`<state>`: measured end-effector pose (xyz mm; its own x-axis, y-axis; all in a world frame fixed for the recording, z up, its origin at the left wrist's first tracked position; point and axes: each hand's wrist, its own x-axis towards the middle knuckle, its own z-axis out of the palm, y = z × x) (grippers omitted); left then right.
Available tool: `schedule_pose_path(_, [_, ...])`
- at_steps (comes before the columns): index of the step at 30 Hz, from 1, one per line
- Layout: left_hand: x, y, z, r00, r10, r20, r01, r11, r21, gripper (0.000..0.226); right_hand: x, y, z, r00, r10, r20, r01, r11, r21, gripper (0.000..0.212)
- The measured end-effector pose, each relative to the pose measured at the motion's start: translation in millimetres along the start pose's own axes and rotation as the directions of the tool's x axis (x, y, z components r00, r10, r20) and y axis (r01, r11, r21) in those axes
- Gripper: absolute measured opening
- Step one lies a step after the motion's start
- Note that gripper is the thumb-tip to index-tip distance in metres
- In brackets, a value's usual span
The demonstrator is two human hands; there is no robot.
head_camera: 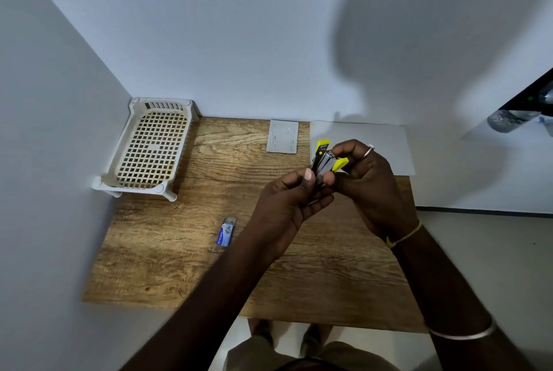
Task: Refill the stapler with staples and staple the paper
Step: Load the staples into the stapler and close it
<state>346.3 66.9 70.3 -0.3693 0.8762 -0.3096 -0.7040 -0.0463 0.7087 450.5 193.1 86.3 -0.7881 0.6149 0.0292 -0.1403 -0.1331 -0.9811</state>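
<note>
A wooden worktop [167,265] is shut in by a white wall [45,131] along its left edge and a second wall [224,41] along its back edge. The front and right edges are open.

A white lattice basket [134,188] fills the back left corner. A grey card [282,136] lies flat at the back edge. A paper sheet [386,137] covers the back right corner.

A small staple box [226,231] lies near the middle, with bare wood all around it.

The left hand [287,206] and right hand [368,185] hold a stapler [324,161] above the worktop's right half, in front of the paper.
</note>
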Motion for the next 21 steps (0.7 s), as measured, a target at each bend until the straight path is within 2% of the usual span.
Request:
schedule_pose_path(5, [0, -1, -1, 1.000, 0.005, 0.020, -0.004, 1.000, -0.025, 0.024, 0, -4, 1, 1.000, -0.009, 0.004, 0.009, 1.000, -0.022, 0.045])
schedule_pose_path(10, [1, 1, -3, 0.998, 0.067, 0.019, -0.067, 0.997, 0.022, 0.021, -2, -6, 2, 0.996, -0.087, 0.006, 0.087, 0.988, -0.125, 0.037])
schedule_pose_path(12, [3, 1, -5, 0.995, 0.095, -0.035, -0.094, 0.994, 0.051, 0.034, -4, -9, 1, 0.994, -0.107, -0.002, 0.105, 0.972, -0.209, 0.032])
schedule_pose_path(14, [3, -1, -7, 0.985, 0.146, -0.090, -0.136, 0.984, 0.112, 0.036, -4, -12, -3, 0.993, -0.115, -0.019, 0.101, 0.934, -0.344, 0.022])
schedule_pose_path(17, [3, -5, -10, 0.964, 0.229, -0.135, -0.194, 0.953, 0.233, 0.023, -2, -17, -6, 0.988, -0.153, -0.021, 0.116, 0.829, -0.547, 0.013])
schedule_pose_path(21, [4, -10, -15, 0.940, 0.305, -0.153, -0.240, 0.910, 0.339, 0.013, 0, -21, -8, 0.987, -0.162, -0.016, 0.113, 0.750, -0.652, 0.006])
